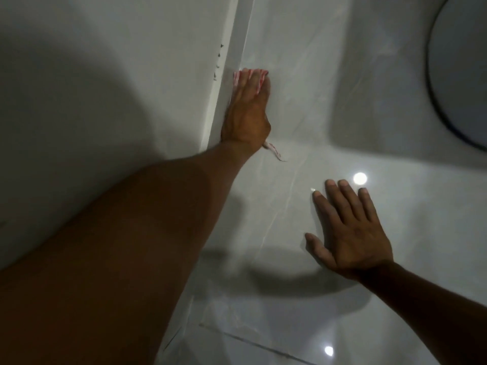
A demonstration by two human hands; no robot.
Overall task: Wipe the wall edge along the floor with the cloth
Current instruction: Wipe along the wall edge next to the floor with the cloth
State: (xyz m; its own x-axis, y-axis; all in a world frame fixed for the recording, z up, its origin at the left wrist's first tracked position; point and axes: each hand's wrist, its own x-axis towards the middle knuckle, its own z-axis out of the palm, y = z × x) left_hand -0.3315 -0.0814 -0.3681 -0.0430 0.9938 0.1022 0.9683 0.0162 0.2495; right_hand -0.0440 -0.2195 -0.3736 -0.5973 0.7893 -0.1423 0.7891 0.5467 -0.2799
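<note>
The pale grey marbled tile floor (pixel 303 106) looks glossy, mirroring lamp spots. The white painted wall (pixel 118 83) looks matt and smooth. The red-and-white striped cloth (pixel 238 76) looks soft and woven.

Dim, soft-focus view; lamp glare spots on the glossy floor (pixel 329 106), broad shadows, edges perhaps warped

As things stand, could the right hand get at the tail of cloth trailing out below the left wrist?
Probably yes. The right hand lies flat and empty on the floor tile, and only bare tile shows between it and the cloth tail. The left hand presses the rest against the wall edge, so pulling it free looks unlikely.
</note>
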